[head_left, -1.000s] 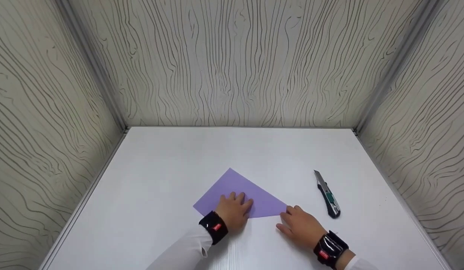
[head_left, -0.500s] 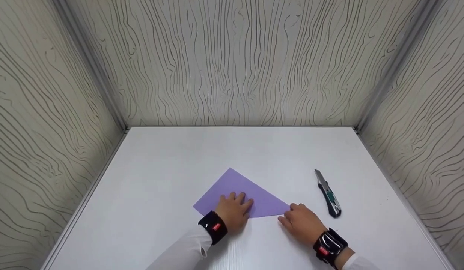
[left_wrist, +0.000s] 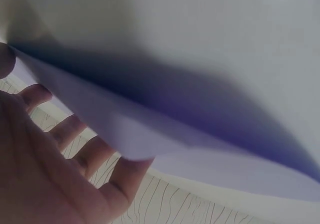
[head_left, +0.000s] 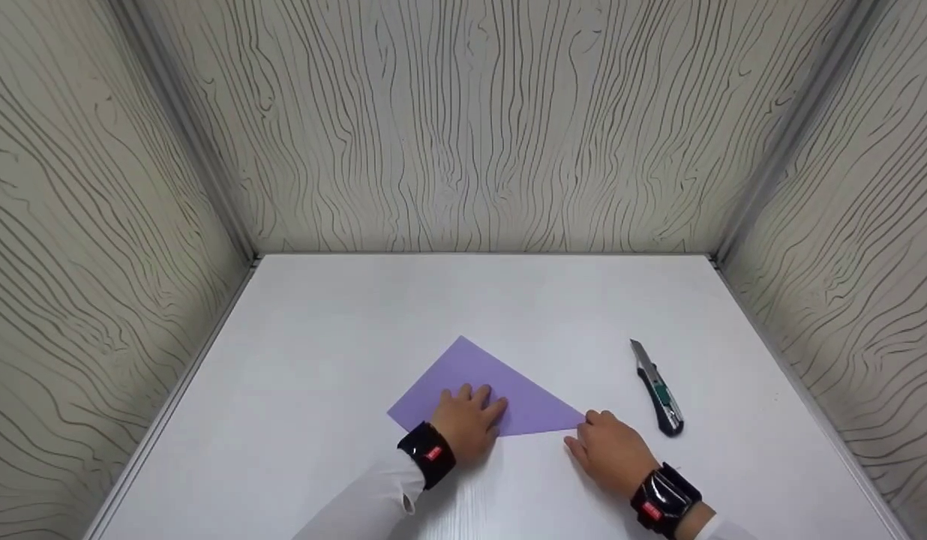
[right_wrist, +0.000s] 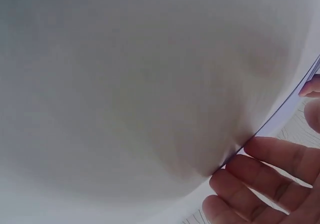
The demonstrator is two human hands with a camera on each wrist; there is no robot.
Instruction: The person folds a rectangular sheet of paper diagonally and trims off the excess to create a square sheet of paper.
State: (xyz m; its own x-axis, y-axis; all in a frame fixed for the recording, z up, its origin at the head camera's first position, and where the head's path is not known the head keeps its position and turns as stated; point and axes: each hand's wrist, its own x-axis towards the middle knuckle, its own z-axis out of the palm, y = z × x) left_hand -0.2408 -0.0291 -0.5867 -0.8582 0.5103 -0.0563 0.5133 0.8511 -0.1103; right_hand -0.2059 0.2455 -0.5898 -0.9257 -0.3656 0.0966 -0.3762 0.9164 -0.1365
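A sheet of purple paper [head_left: 463, 366], folded into a kite-like shape, lies on the white table. My left hand [head_left: 466, 426] rests on the paper's near side with its fingers spread. From the left wrist, the near edge of the paper [left_wrist: 135, 139] stands slightly raised, with a shadow under it. At the paper's pointed right corner is my right hand [head_left: 612, 452], its fingertips on the tip and its thumb held apart. The right wrist view has those nearly straight fingers [right_wrist: 267, 176] touching the thin purple edge.
A utility knife [head_left: 658, 390] with a green slider lies right of the paper, its blade out and directed away from me. Wood-patterned panels [head_left: 463, 135] enclose the white tabletop [head_left: 321, 315] at the back and sides.
My right hand has slid a little to the right along the paper's edge, showing more of its pointed corner. My left hand and the paper have stayed in place.
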